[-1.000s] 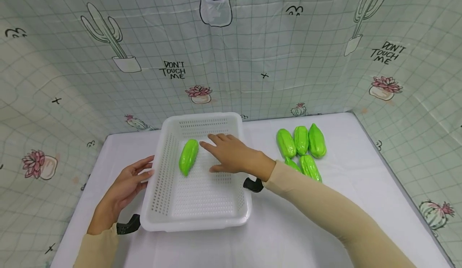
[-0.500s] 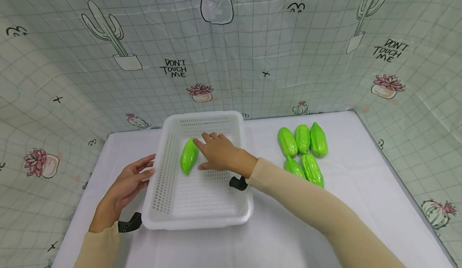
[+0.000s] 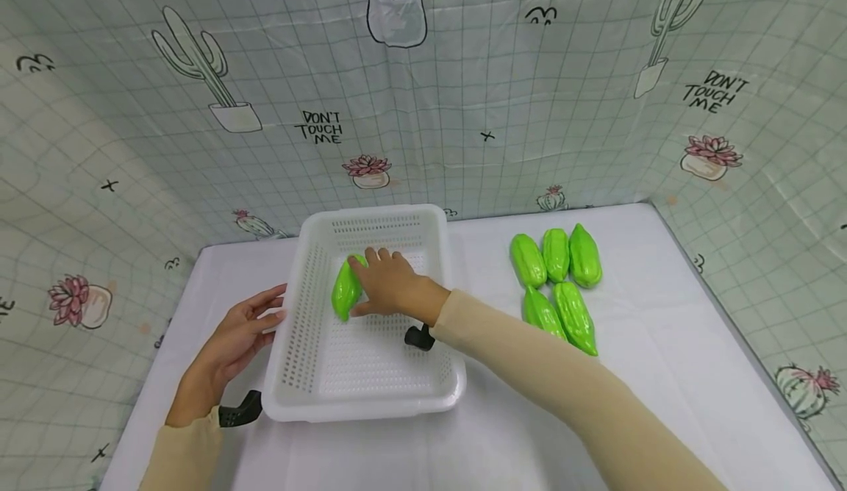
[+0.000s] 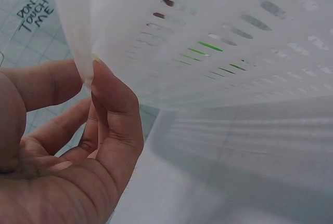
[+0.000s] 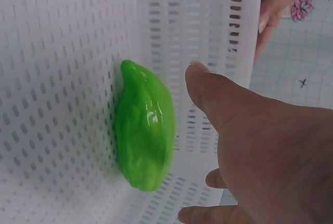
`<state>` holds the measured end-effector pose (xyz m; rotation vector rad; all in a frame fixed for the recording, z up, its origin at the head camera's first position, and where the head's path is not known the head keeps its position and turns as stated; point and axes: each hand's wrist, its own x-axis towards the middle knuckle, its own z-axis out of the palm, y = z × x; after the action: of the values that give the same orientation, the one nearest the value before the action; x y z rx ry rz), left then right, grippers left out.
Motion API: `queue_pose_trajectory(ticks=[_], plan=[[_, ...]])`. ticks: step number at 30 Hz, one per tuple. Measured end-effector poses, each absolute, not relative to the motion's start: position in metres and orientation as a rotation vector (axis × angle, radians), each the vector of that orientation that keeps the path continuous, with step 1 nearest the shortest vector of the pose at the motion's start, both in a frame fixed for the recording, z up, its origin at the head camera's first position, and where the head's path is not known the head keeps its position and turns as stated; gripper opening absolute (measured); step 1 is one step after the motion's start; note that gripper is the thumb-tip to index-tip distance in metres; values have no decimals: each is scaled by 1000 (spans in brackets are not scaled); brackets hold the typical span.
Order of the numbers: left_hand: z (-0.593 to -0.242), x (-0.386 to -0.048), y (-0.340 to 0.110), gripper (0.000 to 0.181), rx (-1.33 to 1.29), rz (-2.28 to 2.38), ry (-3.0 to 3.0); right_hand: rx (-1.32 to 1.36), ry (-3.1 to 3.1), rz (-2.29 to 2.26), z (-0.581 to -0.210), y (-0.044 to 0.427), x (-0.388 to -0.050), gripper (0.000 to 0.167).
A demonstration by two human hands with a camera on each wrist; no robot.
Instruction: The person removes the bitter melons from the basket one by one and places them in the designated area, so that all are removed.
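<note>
A white perforated plastic basket stands on the table. My left hand is at its left side, and in the left wrist view the thumb and finger pinch the rim. One glossy green, ribbed vegetable with a pointed end, like a bitter melon, lies on the basket's floor near the left wall. Over it reaches my right hand, fingers spread. The right wrist view shows a gap between the right thumb and the green vegetable; the hand partly covers it in the head view.
Several similar green vegetables lie in a cluster on the white tablecloth, right of the basket. A grid-patterned cloth with cactus drawings hangs behind and at both sides of the table.
My right hand has moved left inside the basket, from beside the green vegetable to over its right edge. The left hand stays at the basket's left rim.
</note>
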<state>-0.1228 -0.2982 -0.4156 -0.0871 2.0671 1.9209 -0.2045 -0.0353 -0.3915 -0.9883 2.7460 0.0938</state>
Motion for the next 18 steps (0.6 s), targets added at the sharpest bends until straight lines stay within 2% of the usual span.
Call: queue_pose_trajectory(ticks=[18], plan=[[-416,-123,-297,67,-108,1919,2080,-851,2768,157,-410,-60,-209,106]])
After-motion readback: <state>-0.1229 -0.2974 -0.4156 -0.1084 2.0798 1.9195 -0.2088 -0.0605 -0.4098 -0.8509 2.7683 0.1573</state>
